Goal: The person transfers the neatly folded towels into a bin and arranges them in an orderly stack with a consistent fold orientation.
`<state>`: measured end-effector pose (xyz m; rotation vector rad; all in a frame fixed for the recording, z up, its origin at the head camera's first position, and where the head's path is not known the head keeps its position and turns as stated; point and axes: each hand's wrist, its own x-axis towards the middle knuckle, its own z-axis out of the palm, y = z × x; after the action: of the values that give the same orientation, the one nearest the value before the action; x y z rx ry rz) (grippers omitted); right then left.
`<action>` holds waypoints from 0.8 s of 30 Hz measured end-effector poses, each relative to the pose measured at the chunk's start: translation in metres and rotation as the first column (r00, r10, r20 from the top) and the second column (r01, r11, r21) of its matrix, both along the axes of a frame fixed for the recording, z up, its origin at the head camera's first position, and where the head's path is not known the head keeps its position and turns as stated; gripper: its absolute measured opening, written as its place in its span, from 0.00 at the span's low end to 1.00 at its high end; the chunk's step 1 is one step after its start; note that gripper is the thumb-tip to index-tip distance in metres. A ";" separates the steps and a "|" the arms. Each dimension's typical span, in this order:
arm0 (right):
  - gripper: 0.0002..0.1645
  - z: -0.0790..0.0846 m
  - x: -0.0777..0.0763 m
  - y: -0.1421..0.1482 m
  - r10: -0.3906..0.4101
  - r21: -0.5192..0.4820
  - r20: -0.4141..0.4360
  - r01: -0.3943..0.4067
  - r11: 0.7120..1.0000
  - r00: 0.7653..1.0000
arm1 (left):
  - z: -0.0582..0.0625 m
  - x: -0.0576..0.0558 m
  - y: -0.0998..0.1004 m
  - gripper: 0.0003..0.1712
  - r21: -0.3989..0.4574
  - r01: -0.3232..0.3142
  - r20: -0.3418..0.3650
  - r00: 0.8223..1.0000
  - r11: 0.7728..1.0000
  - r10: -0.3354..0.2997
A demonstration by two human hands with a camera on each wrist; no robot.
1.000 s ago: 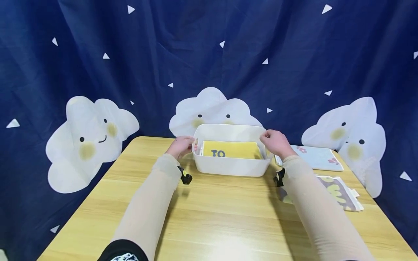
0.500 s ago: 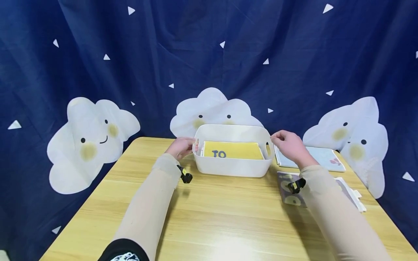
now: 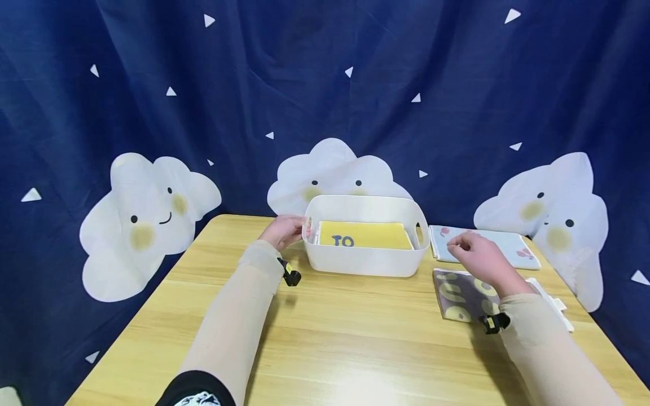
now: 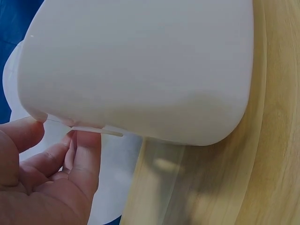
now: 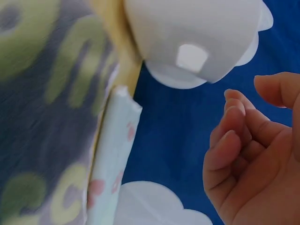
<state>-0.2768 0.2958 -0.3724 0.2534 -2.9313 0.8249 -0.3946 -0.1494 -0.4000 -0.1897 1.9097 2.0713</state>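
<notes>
A white plastic basket with handle holes in its ends stands on the table, a folded yellow towel with blue-grey letters inside it. My left hand grips the basket's left end; in the left wrist view its thumb is at the rim and fingers reach in at the handle hole. My right hand is in the air to the basket's right with loosely curled fingers and nothing in them. Below it lies a folded grey-purple towel with yellow letters. Behind is a folded pale blue towel with pink flowers.
The wooden table backs onto a dark blue curtain printed with white clouds and triangles. A white edge with a tab sticks out beside the grey-purple towel, partly behind my right forearm.
My right hand has come off the basket's right end and moved right and toward me, over the towels. My left hand keeps its grip, and the basket stays in place.
</notes>
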 end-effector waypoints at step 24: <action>0.55 -0.056 0.036 0.054 0.070 0.380 0.234 -0.158 0.912 0.970 | 0.000 0.001 0.001 0.20 -0.031 0.011 -0.046 0.999 0.999 -0.012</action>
<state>-0.2409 0.3502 -0.4285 0.3891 -3.2977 0.2679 -0.3941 -0.1482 -0.4002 -0.1393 1.9661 2.0563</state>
